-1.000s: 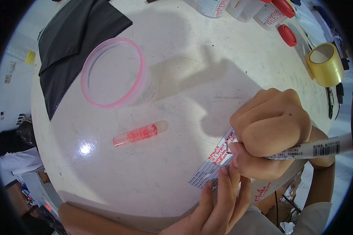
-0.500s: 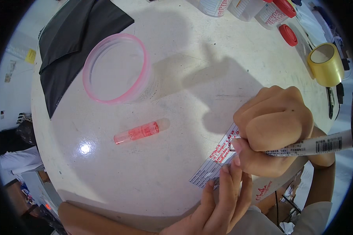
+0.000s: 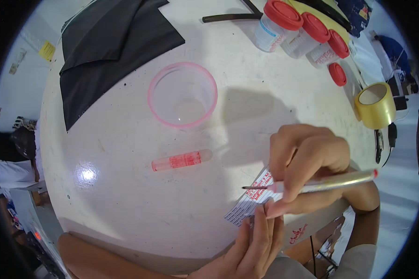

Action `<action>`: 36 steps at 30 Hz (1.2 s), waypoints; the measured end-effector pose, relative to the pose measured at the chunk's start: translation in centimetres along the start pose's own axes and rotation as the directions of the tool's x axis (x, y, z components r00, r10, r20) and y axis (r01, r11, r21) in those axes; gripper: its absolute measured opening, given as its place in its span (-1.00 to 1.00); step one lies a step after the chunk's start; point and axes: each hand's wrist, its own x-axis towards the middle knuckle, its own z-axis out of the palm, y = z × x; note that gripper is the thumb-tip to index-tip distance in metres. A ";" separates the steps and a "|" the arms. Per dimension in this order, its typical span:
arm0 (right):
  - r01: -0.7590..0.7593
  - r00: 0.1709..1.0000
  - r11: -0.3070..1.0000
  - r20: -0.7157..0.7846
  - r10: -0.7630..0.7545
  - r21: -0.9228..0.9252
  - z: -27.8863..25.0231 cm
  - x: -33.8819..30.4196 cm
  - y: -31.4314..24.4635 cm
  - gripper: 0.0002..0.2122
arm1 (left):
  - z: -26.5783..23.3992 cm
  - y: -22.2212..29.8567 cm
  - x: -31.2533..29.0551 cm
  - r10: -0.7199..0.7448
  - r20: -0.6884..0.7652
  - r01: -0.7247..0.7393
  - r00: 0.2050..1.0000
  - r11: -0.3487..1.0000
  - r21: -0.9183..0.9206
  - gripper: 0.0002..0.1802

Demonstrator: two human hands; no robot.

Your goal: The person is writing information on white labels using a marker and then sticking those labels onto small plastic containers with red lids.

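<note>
Turned since the earlier frame, our right hand [image 3: 312, 160] now aims its red-ended pen [image 3: 335, 182] leftward, tip showing just past the label's [image 3: 243, 207] far-left edge and, we judge, raised; the view has shifted too. Our right grip pinches the pen; our left hand [image 3: 249, 249] lies with fingers extended side by side, fingertips on the label, at the right of the counter's [image 3: 121, 209] near edge. Toward the counter's middle are a clear tube [image 3: 184, 161] with red marks and a pink-rimmed tub [image 3: 182, 125]; 3 red-lidded jars [image 3: 307, 30] stand toward its far right. For even lettering, we would pin the label firmly, fingertips clear of fresh ink, following its ruled lines.
</note>
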 end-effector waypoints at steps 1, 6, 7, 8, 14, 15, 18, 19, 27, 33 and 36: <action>-0.047 0.998 0.999 -0.034 0.048 0.028 0.5 0.0 -0.1 -0.71 | 0.0 0.0 -0.1 -0.012 -0.006 0.012 1.000 1.000 0.002 -0.58; -0.052 0.998 0.998 0.034 0.054 -0.037 0.2 -0.2 -0.8 -0.75 | 0.1 0.1 -0.3 -0.030 -0.033 0.029 0.999 0.999 -0.035 -0.58; -0.050 0.996 0.996 0.065 0.055 -0.079 0.1 -0.3 -0.7 -0.75 | 0.1 0.1 -0.3 -0.039 -0.029 0.038 0.999 0.999 -0.031 -0.58; -0.045 0.994 0.992 0.096 0.057 -0.120 0.1 -0.2 -0.5 -0.75 | 0.0 0.2 -0.5 -0.049 -0.027 0.048 0.998 0.998 -0.036 -0.59; -0.078 0.996 0.990 0.033 0.083 -0.118 0.2 -0.7 -0.6 -0.71 | 0.5 0.4 -0.1 -0.054 -0.067 0.052 0.996 0.998 -0.027 -0.62; -0.073 0.996 0.990 0.042 0.079 -0.118 0.3 -0.6 -0.7 -0.71 | 0.5 0.4 -0.2 -0.064 -0.068 0.061 0.996 0.997 -0.050 -0.62; -0.073 0.997 0.987 0.020 0.076 -0.143 0.3 -0.2 -0.9 -0.69 | 1.6 1.0 -0.4 -0.042 -0.003 0.041 0.999 0.984 -0.176 -0.63; -0.081 0.996 0.985 0.025 0.086 -0.155 0.2 0.0 -1.1 -0.69 | 1.3 0.9 -0.5 -0.049 -0.008 0.047 0.999 0.984 -0.175 -0.63; -0.168 0.984 0.982 0.048 0.173 -0.084 0.6 -0.2 -1.3 -0.71 | 0.2 0.2 -0.9 0.002 -0.063 -0.004 0.998 1.000 -0.030 -0.64; -0.187 0.978 0.970 0.067 0.199 -0.154 0.2 -0.7 -1.2 -0.69 | 0.6 -0.4 -0.5 0.033 -0.095 -0.024 0.995 0.996 0.090 -0.64; -0.138 0.987 0.968 0.057 0.153 -0.210 0.2 -0.8 -1.0 -0.68 | 1.7 0.6 0.0 -0.075 -0.094 0.071 0.993 0.997 -0.043 -0.63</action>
